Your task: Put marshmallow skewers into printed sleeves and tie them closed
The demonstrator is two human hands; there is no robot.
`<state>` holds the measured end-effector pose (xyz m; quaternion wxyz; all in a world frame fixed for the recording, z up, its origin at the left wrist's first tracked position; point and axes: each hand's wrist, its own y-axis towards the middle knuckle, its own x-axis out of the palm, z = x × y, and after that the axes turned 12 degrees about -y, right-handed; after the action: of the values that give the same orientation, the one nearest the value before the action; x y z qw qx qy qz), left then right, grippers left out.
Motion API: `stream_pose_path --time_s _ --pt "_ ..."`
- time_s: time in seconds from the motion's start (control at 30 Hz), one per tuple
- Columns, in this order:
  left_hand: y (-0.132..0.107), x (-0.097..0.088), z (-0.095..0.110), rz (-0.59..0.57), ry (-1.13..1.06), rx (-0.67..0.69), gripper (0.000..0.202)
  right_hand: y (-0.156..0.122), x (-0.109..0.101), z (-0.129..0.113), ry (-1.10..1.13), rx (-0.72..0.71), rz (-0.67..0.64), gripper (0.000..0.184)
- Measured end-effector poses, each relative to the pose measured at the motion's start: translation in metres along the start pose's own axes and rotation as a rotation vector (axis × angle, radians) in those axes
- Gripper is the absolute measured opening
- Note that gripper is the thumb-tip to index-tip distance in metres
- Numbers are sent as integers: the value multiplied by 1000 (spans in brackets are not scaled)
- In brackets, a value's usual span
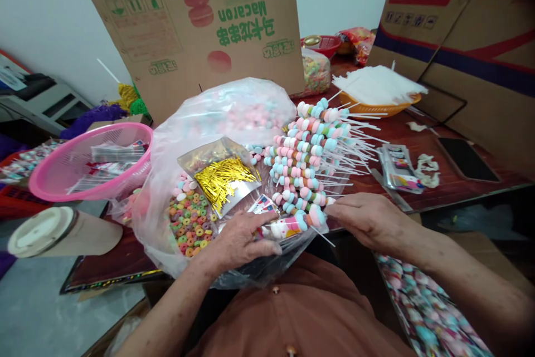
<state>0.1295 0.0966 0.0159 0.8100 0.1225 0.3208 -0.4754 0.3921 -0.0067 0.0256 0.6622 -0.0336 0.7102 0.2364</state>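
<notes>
A marshmallow skewer (315, 216) in a printed clear bag (288, 225) lies between my hands at the near edge of the work pile. My left hand (244, 240) rests at the bag's left end, thumb and fingers apart. At the other end, the fingers of my right hand (361, 218) are bent together against the marshmallows; the fingertips are partly hidden. Just beyond lies a stack of marshmallow skewers (298, 170), white sticks pointing right. Left of it sit a pouch of gold twist ties (223, 179) and colourful cereal rings (192, 220) inside a large plastic bag (161, 162).
A pink basket (37, 179) with flat packets and a lidded cup (83, 231) stand left. Right are white sheets (376, 84) in an orange basket, a packet stack (397, 167) and a phone (468, 159). Large cardboard boxes (188, 62) rise behind. Finished-looking bagged skewers (426, 307) lie below right.
</notes>
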Motion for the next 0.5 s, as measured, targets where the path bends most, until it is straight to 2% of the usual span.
stream_pose_path --time_s 0.07,0.17,0.3,0.4,0.5 --pt "3 3 2 -71 -16 -55 49 4 1 -4 60 -66 -56 23" --pt "9 13 4 -157 -157 -88 36 15 5 -14 119 -147 -149 23" --pt "17 23 0 -190 -406 -84 35 35 13 -27 65 -204 -240 17" --pt "16 22 -6 -166 -597 -195 39 44 13 -20 -21 -208 -191 15" --pt "13 20 -8 -214 -751 -319 45 45 11 -12 -54 -184 -120 14"
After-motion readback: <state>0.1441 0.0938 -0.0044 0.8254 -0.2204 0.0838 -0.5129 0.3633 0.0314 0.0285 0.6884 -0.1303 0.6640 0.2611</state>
